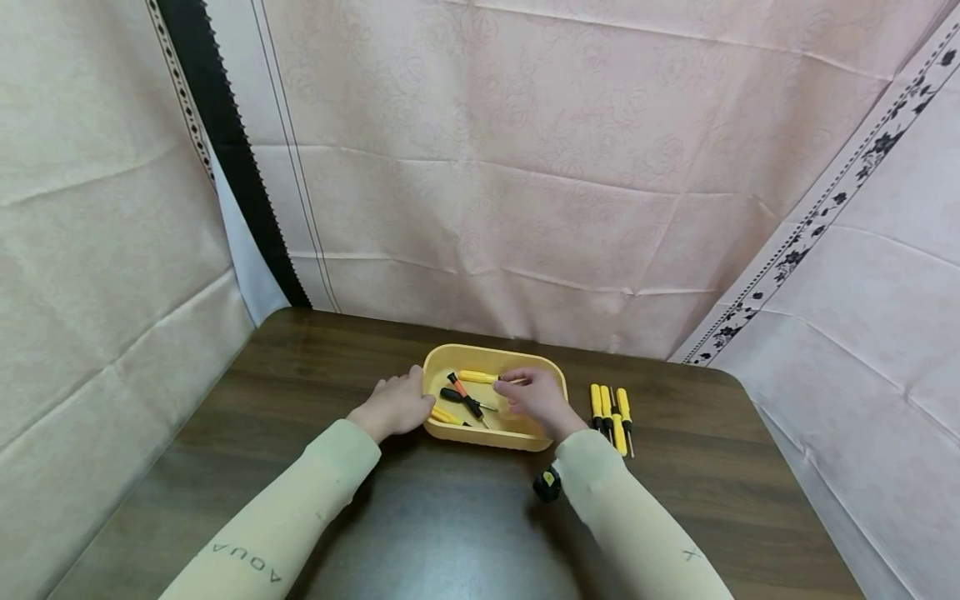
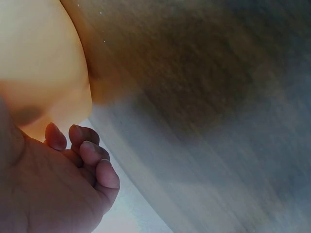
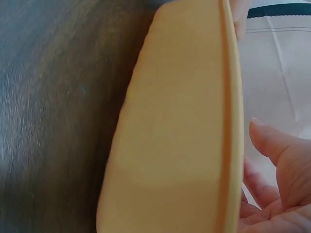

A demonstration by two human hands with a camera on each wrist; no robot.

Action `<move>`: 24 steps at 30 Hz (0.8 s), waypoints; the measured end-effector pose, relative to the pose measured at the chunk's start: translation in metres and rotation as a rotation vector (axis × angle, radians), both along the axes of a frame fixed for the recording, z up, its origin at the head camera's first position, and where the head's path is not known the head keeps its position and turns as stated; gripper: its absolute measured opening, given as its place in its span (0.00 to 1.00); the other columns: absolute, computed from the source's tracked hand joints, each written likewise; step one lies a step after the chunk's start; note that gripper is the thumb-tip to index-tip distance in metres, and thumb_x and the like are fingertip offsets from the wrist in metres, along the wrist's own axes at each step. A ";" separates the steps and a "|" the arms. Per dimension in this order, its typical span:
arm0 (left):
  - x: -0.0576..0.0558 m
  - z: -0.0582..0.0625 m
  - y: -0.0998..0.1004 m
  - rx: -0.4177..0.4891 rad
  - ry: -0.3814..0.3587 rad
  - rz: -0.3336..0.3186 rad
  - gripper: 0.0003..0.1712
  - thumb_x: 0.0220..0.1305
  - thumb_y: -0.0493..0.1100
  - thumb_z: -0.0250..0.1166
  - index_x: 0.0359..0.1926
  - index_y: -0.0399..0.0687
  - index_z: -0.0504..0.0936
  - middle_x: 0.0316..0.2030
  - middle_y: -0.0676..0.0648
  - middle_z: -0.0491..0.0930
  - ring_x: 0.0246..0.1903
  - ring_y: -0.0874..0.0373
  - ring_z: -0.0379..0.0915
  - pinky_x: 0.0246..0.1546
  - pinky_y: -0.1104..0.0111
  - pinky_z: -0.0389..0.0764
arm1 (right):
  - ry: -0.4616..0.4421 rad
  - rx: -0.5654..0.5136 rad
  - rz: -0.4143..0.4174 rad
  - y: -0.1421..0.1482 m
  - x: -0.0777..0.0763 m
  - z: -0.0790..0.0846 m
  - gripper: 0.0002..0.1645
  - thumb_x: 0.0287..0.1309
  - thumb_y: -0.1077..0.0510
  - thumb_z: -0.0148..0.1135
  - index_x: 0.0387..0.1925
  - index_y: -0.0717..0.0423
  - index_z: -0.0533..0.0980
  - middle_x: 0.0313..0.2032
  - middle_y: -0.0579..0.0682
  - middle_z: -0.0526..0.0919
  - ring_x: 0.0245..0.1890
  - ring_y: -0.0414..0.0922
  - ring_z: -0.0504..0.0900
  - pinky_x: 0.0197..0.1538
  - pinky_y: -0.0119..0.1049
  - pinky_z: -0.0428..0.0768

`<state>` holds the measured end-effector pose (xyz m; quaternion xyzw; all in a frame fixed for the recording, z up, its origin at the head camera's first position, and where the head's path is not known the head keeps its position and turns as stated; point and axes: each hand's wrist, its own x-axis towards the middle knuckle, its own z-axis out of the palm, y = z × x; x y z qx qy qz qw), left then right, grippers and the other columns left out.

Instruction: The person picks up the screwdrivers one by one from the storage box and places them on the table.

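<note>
Head view: one tray (image 1: pixel 487 438) being touched at its left end by the left hand (image 1: pixel 397 402); inside, one yellow screwdriver (image 1: pixel 477 377) being partly covered by the right hand (image 1: pixel 538 396). Crossed tools (image 1: pixel 467 400) nearby could be snagged by a low sweep. Four yellow screwdrivers (image 1: pixel 596 402) and one tape measure (image 1: pixel 547 483) being parted by the right sleeve (image 1: pixel 622 500).

Left wrist view: fingers (image 2: pixel 92 153) being curled beside the tray; grip cannot be told.

Right wrist view: fingers being parted from the thumb, partly hidden by the tray's wall; hold cannot be told.

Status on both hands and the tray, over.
Left hand at left end of tray. Right hand over tray by far-side yellow screwdriver, grip unclear. Crossed screwdrivers nearby, possibly in the way.
</note>
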<state>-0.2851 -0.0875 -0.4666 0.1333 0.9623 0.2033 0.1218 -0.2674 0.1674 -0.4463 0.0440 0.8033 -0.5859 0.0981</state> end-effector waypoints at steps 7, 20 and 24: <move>0.001 0.001 0.000 0.004 -0.002 0.002 0.37 0.71 0.56 0.46 0.70 0.35 0.54 0.55 0.43 0.74 0.44 0.51 0.67 0.56 0.52 0.60 | -0.022 0.008 0.052 -0.014 -0.001 -0.007 0.20 0.56 0.55 0.70 0.47 0.62 0.78 0.40 0.57 0.82 0.40 0.59 0.82 0.44 0.48 0.80; 0.000 0.001 0.000 0.000 0.006 0.001 0.37 0.70 0.56 0.46 0.70 0.35 0.55 0.55 0.42 0.74 0.45 0.50 0.68 0.55 0.52 0.61 | -0.055 0.113 0.083 -0.027 -0.001 -0.006 0.15 0.54 0.59 0.71 0.42 0.61 0.81 0.36 0.53 0.81 0.32 0.54 0.81 0.39 0.46 0.81; 0.000 0.000 0.000 -0.003 0.011 -0.003 0.37 0.70 0.55 0.46 0.70 0.34 0.55 0.55 0.42 0.74 0.45 0.50 0.68 0.55 0.51 0.61 | -0.071 0.101 0.105 -0.028 -0.002 -0.006 0.15 0.53 0.60 0.71 0.42 0.63 0.80 0.34 0.54 0.82 0.31 0.54 0.82 0.40 0.48 0.80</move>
